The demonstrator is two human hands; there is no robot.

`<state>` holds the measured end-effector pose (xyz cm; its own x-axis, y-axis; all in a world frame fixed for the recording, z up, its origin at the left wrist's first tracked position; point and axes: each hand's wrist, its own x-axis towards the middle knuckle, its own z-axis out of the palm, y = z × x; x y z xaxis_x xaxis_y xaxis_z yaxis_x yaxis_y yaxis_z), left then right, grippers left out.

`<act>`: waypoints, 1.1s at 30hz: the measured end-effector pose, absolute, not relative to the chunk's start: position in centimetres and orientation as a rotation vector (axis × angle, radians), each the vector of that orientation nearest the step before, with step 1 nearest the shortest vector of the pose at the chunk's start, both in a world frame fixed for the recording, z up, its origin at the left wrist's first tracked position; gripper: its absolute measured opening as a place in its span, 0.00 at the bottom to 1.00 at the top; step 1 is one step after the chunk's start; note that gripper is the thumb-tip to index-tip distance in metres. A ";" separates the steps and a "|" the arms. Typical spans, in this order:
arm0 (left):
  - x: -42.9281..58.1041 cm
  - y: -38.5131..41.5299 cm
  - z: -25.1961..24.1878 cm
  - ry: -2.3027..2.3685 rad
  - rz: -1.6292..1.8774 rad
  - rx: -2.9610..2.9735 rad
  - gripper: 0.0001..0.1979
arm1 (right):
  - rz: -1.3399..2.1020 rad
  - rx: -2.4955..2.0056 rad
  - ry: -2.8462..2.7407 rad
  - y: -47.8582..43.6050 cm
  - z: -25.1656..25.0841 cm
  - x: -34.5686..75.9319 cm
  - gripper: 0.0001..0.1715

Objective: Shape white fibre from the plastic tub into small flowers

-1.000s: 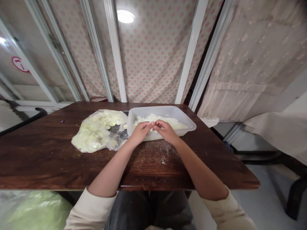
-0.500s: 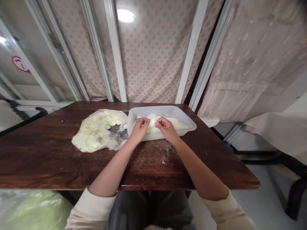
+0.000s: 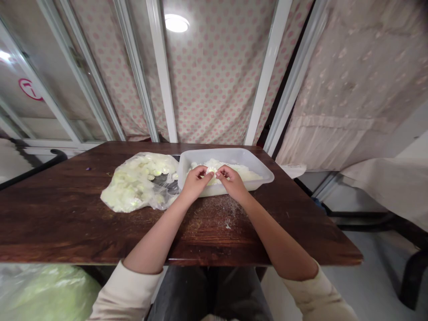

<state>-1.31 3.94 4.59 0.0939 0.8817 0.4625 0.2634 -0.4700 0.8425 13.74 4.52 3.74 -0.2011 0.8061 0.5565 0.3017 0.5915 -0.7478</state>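
Observation:
My left hand and my right hand meet over the near side of a translucent plastic tub. Their fingertips pinch a small white flower head from both sides. Fingers partly cover it, so its full shape does not show. Inside the tub lies a layer of loose white, petal-like bits. Left of the tub, a clear plastic bag holds many pale yellow flower heads, some showing at its opening.
The dark wooden table has fine crumbs scattered in front of the tub. Below its left front edge stands a big plastic bag with yellow-green contents. Behind the table are glass panels with a dotted curtain.
Both hands have drawn closer together, and the thumbs now cover more of the flower head, which shows smaller. The tub and the bag have stayed in place.

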 end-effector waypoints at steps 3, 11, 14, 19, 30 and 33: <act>-1.4 3.9 4.8 1.082 1.376 1.804 0.10 | 0.513 -0.934 -1.799 4.5 3.6 13.6 0.12; -1.3 3.8 5.0 1.045 1.310 1.729 0.10 | 0.501 -0.845 -1.869 4.7 3.5 13.7 0.13; -1.3 3.6 5.2 1.030 1.238 1.792 0.11 | 0.523 -0.880 -1.890 4.6 3.5 13.7 0.14; -1.3 3.1 5.5 1.066 1.140 1.928 0.13 | 0.552 -0.938 -1.874 4.3 3.5 13.7 0.18; -1.0 3.2 5.2 1.126 1.183 1.997 0.17 | 0.588 -0.934 -1.893 4.1 3.7 13.5 0.17; -1.1 3.0 5.2 1.093 1.154 2.003 0.18 | 0.582 -0.928 -1.869 4.3 3.7 13.6 0.17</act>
<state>-1.11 3.05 5.17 0.2911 0.8632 0.4125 0.3651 -0.4988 0.7861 13.58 4.26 3.73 -0.2747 0.7995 0.5342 0.3545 0.6006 -0.7167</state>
